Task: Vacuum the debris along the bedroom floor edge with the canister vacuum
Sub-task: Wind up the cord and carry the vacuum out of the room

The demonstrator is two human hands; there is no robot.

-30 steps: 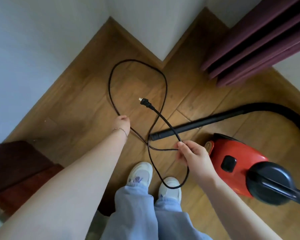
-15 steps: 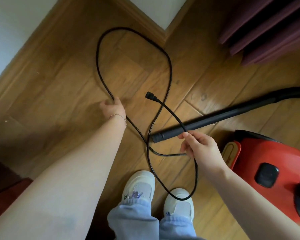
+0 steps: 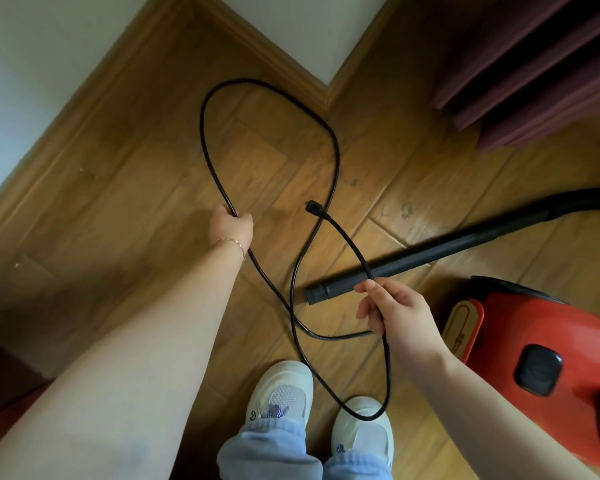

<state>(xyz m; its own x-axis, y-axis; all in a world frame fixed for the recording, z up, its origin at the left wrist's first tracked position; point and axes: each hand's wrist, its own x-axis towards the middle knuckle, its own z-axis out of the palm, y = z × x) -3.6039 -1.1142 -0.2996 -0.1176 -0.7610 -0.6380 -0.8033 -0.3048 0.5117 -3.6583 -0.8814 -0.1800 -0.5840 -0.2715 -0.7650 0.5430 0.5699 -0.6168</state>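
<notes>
A: Count it off for me, what's down there?

B: One red canister vacuum [image 3: 534,344] at the right, sitting on the wooden floor [image 3: 125,188]. One black wand [image 3: 426,258] lying flat on the boards, its open end pointing toward the person's feet, with the hose [image 3: 589,199] curving off the right edge. One black power cord [image 3: 333,140], and one plug [image 3: 314,206] at its free end, hanging just beyond the wand's mouth.

A: And the hands?

B: Two, both on the cord. The left hand [image 3: 231,228] is closed around the cord at the foot of a big loop that spreads out toward the wall corner. The right hand [image 3: 392,310] pinches the cord between thumb and fingers just over the wand's end, with a smaller loop drooping from it down to the right shoe [image 3: 362,431].

A: Anything in the way?

B: The cord crosses over itself between the two hands. Two white shoes, the left shoe [image 3: 281,393] beside the other, stand right under the loops. One dark red curtain [image 3: 534,64] hangs at the upper right, and a wooden baseboard [image 3: 267,60] runs along both white walls into the corner. A few pale specks lie on the floor near the left wall.
</notes>
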